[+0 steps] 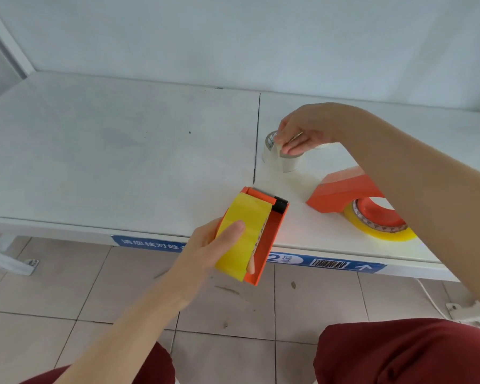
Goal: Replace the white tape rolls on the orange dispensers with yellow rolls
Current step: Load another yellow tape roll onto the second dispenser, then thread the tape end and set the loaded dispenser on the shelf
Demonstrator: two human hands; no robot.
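Tape already sits yellow on the dispenser [263,231] my left hand [205,245] clamps over the table [122,162] edge, steadying the yellow roll [241,234]; my right hand's [302,131] fingers pinch the white roll [283,156], parking it clear of the second dispenser [341,189].

Left hand [205,245] grips yellow-loaded dispenser [263,239]; right hand [302,131] on white roll [283,156].

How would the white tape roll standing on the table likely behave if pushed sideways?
The white tape roll stands flat on its end, so it would probably slide, not roll. It looks small and hollow-cored, likely light. The right hand rests on top, steadying it.
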